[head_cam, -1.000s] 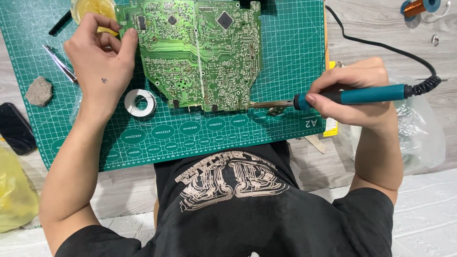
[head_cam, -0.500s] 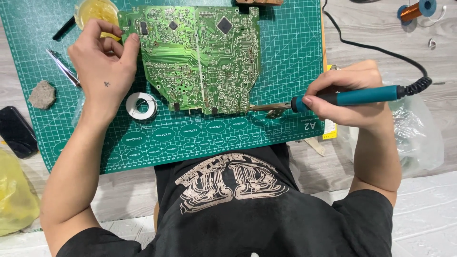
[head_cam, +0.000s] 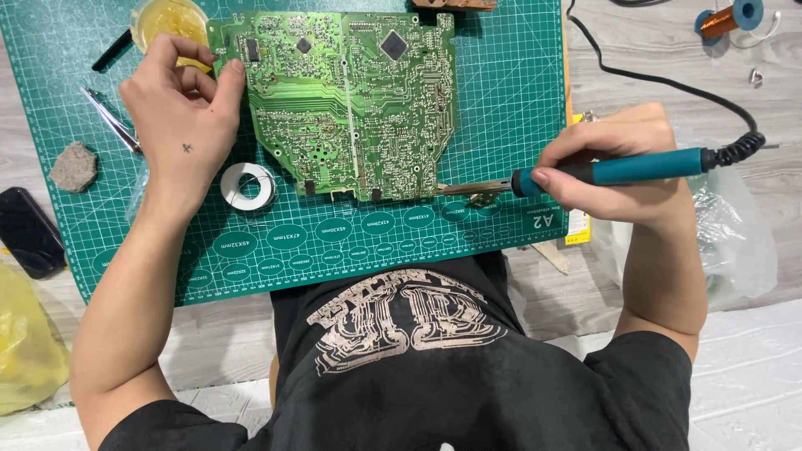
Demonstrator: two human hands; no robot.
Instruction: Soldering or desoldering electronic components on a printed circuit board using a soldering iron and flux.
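Fingers of the right hand (head_cam: 622, 171) wrap closed around the blue grip of a soldering iron (head_cam: 618, 171), pinching it like a pen. Its metal tip points at the lower right corner of the green circuit board (head_cam: 351, 100) and appears to touch the board's edge there. A black cord (head_cam: 660, 81) runs from the iron's back end and curves away above the hand.

Fingers of the left hand (head_cam: 180, 113) are curled, their tips pressing on the left edge of the circuit board near its upper corner; they hold nothing else. The board lies flat, solder side up, on a green cutting mat (head_cam: 501, 100).

Just below the board's left side sits a spool of solder wire (head_cam: 248, 185), close to the left wrist. Above the left hand, at the board's upper left corner, stands a round tin of yellow flux (head_cam: 167, 18). Left of the board, beyond the hand, lie metal tweezers (head_cam: 109, 117) and a grey stone-like lump (head_cam: 73, 165). Well to the right of the board, a small coil of copper wire (head_cam: 723, 18) rests on the wooden table (head_cam: 668, 42).
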